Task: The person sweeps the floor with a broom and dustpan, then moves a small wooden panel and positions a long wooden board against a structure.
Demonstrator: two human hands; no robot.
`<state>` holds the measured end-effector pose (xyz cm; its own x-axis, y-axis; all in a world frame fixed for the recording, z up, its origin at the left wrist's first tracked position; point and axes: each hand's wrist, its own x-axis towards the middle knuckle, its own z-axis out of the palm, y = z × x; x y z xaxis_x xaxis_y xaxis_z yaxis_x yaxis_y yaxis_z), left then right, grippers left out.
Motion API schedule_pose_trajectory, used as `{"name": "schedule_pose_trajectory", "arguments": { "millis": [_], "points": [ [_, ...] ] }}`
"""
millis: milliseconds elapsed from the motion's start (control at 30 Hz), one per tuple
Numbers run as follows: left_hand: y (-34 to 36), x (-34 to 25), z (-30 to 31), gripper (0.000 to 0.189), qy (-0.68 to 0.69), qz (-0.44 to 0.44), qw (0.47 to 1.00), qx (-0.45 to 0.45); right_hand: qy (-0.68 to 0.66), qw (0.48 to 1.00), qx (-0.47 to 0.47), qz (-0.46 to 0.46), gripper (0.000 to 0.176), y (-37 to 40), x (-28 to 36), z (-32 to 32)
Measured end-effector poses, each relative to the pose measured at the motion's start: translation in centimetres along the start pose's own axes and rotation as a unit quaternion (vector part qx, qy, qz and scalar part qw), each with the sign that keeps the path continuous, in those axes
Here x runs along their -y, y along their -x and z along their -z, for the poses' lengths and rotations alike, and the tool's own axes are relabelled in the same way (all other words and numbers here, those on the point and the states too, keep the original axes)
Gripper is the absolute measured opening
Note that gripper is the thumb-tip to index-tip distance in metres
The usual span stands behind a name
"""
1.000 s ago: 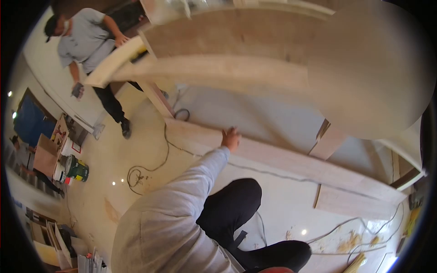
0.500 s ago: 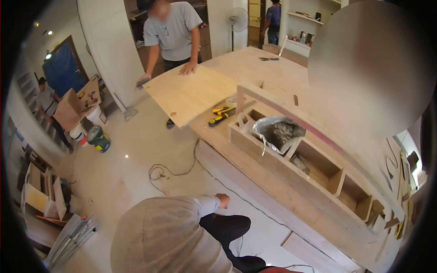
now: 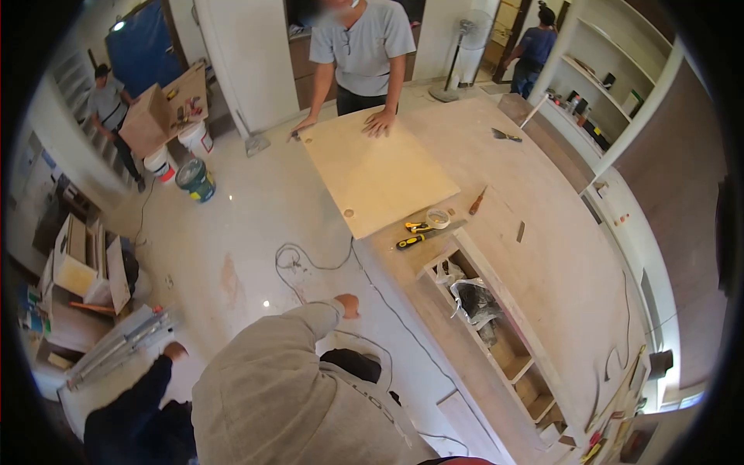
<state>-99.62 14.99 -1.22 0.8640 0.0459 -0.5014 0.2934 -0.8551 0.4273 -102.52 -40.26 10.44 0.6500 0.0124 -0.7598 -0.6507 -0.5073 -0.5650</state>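
My left hand (image 3: 349, 306), at the end of a loose grey sleeve (image 3: 291, 329), hangs over the pale floor to the left of the large wooden worktable (image 3: 535, 186). Its fingers look curled, with nothing visible in them. A grey cable (image 3: 391, 306) runs along the floor near the hand. My right hand is out of view. On the table lie a yellow-black tool (image 3: 411, 241), a tape roll (image 3: 438, 218) and a long compartmented wooden frame (image 3: 484, 283) holding a plastic bag (image 3: 474, 301).
Across the table a co-worker (image 3: 364, 46) rests both hands on a light wood panel (image 3: 380, 170). Another person's dark sleeve (image 3: 143, 395) shows at bottom left. Buckets (image 3: 195, 180), a fan (image 3: 463, 46) and stacked boards (image 3: 85, 263) stand around. Two more people are in the background.
The view has turned, showing more of the shelves at right. The panel and compartmented frame appear farther right. A dark-sleeved arm has come into view at bottom left.
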Motion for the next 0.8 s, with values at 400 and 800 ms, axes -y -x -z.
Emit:
{"name": "schedule_pose_trajectory", "arguments": {
  "millis": [400, 800],
  "points": [
    [13.2, -2.3, -9.1, 0.042, 0.124, 0.178, 0.976, -0.005, -0.073, 0.978, 0.185, 0.055, 0.019, 5.3, -9.8, 6.0],
    [27.2, -0.4, -18.6, 0.033, 0.203, 0.312, 0.927, -0.043, -0.496, 0.724, 0.137, -0.459, 0.015, -1.3, -8.1, 7.4]
  ]
}}
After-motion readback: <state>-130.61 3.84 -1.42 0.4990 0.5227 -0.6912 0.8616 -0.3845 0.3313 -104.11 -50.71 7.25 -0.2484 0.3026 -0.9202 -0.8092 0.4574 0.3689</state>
